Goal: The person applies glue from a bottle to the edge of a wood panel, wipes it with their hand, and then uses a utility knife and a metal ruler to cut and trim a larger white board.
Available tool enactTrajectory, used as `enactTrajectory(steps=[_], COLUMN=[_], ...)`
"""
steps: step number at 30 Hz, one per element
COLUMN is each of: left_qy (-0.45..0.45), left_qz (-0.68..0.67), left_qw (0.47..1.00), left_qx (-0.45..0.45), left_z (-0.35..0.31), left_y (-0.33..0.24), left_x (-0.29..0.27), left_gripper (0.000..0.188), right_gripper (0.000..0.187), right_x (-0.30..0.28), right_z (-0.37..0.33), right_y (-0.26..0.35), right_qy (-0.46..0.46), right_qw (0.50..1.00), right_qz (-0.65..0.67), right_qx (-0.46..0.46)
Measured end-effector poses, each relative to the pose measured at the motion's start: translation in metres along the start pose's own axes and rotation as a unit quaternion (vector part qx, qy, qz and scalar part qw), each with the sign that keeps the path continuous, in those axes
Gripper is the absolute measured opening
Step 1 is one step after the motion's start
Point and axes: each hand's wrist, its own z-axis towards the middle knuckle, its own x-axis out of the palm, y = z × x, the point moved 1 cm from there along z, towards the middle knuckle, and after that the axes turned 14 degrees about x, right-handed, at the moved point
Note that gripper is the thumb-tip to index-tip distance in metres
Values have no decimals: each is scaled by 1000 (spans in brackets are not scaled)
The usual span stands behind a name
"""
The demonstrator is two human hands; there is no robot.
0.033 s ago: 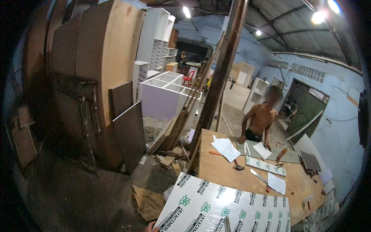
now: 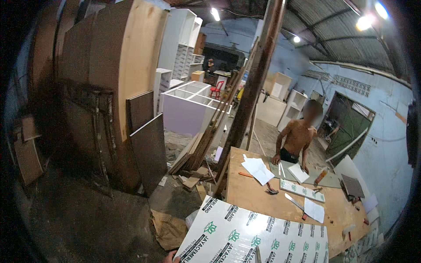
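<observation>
A large white foam board [image 2: 258, 236] with green and black print lies across the bottom of the view, over the near end of the wooden table. At its lower left edge, only a few fingers of my left hand [image 2: 171, 257] show, curled at the rim and gripping it. The rest of that hand is cut off by the frame. A narrow grey pointed metal piece [image 2: 258, 254] rests over the board at the lower edge; what it belongs to is hidden. My right hand is out of sight.
On the table [image 2: 245, 193] are papers [image 2: 258, 170], a hammer [image 2: 272, 190], a handsaw [image 2: 294, 201], a printed white strip [image 2: 301, 190] and a bottle [image 2: 321, 176]. A person [image 2: 298, 136] stands at its far side. A post [image 2: 252, 83], leaning planks [image 2: 206, 127] and dark panels [image 2: 149, 153] stand left.
The scene sits slightly lower and further right in the view. The board and my left hand stay in practically the same place.
</observation>
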Motion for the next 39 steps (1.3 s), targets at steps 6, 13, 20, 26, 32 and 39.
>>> enactTrajectory(steps=[6,13,20,26,32,39], left_qy=[22,46,3,-4,-15,11], left_qz=[17,15,-97,-351,-322,-297], left_qw=[995,995,970,873,890,901], left_qx=[-91,-89,-222,-339,-322,-316], left_z=[7,7,-43,-84,-75,-40], left_y=[30,27,113,69,24,-2], left_x=[0,24,-13,-31,-36,-25], left_gripper=[63,66,39,37,37,36], right_gripper=[44,22,31,27,27,28], right_x=[20,7,8,16,15,10], right_z=[30,63,13,33,16,10], right_y=[-19,-72,-2,-42,-16,4], right_qy=[35,0,-22,-108,-73,-91], right_qw=[999,996,999,994,994,994], right_qz=[5,90,14,-11,46,2], right_qx=[38,-6,29,35,74,61])
